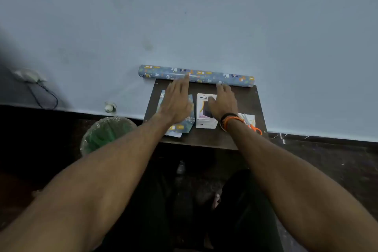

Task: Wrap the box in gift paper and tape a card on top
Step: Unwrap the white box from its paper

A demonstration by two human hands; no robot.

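Both hands flat — left hand (177, 102), right hand (223, 102) — fingers straight, toward paper roll (204, 75).

Scissors (252, 126) — mostly hidden (right wrist); box (205, 111) print partly covered.

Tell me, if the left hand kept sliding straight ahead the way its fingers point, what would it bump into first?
Most likely the roll of gift paper: the left hand's fingertips already reach its near edge, though actual contact is unclear.

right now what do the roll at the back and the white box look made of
Roll: likely paper, slightly glossy; printed cartoon pattern, pale sheen along its length.
White box: probably printed cardboard, smooth; crisp edges, lettering on top.
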